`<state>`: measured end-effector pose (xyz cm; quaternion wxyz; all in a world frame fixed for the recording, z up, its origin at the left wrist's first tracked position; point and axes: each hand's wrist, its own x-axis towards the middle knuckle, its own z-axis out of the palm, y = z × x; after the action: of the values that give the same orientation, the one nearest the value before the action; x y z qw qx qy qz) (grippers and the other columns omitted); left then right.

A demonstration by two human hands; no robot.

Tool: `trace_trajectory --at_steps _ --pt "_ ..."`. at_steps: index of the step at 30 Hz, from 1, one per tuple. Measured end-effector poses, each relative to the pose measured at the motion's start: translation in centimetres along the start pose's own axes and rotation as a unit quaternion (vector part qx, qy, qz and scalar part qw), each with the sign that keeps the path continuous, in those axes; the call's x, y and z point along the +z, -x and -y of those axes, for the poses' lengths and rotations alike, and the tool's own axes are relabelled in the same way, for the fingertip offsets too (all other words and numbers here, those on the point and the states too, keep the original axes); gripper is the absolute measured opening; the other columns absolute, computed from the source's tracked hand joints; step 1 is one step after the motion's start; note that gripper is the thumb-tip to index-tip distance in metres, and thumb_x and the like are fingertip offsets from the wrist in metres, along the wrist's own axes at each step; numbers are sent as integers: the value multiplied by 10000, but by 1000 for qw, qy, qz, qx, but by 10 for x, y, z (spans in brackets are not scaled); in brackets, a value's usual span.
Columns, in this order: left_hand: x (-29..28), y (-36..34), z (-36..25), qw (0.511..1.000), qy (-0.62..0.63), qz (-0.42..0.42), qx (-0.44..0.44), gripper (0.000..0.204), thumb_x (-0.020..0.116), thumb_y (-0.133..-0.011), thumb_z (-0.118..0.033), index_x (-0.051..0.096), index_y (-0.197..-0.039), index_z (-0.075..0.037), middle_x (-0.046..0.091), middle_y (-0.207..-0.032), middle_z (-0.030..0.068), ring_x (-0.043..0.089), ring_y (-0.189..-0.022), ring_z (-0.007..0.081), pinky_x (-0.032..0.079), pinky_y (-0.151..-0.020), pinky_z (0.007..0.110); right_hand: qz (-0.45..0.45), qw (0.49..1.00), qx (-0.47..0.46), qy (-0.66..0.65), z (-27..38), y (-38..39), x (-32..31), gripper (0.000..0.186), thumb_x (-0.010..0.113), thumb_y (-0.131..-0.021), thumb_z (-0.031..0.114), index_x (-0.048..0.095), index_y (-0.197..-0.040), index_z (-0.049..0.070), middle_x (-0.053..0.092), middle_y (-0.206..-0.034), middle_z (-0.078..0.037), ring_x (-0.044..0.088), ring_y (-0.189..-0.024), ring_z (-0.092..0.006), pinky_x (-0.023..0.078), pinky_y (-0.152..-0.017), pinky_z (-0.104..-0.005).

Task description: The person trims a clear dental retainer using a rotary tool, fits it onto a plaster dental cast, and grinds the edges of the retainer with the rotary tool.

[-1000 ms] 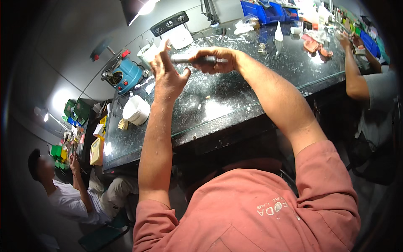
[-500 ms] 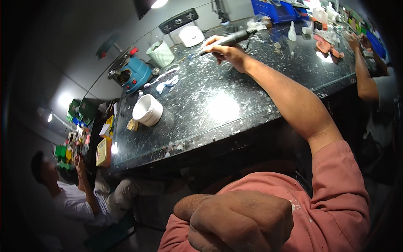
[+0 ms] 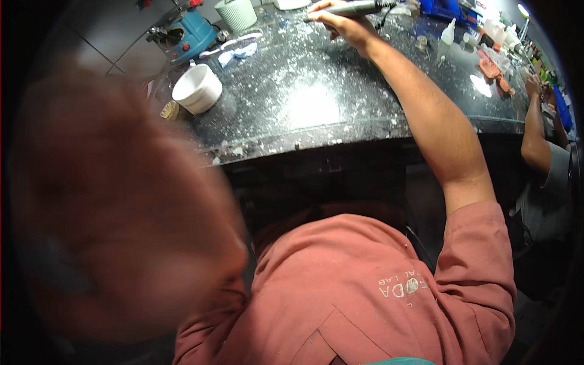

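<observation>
The right hand (image 3: 345, 27) was clamped around a handpiece (image 3: 356, 8) toward the far edge of the surface (image 3: 274, 115); apart from it, the left hand (image 3: 134, 201) was blurred, its grip impossible to tell. A tub (image 3: 207, 96) stood near the left edge, a cup (image 3: 237, 15) and bin (image 3: 439, 7) by the far edge, contents unclear.
</observation>
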<state>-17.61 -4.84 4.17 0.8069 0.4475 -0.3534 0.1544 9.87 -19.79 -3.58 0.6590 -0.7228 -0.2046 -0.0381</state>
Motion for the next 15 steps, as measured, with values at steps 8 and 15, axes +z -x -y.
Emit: trace_trajectory --at_steps 8,15 --pt "-40 10 -16 992 -68 -70 -84 236 503 -943 -331 579 -951 -107 583 -786 24 555 -725 177 459 -689 340 45 996 -57 47 1 -14 12 265 636 -826 358 680 -898 107 591 -729 4 548 -620 -113 439 -509 -250" --pt "-94 -4 -47 978 -154 -101 -93 263 495 -950 -319 589 -918 -76 602 -773 51 573 -691 182 473 -652 337 46 993 -85 62 -1 -11 6 226 636 -834 328 689 -903 119 589 -740 4 536 -650 -103 445 -520 -255"
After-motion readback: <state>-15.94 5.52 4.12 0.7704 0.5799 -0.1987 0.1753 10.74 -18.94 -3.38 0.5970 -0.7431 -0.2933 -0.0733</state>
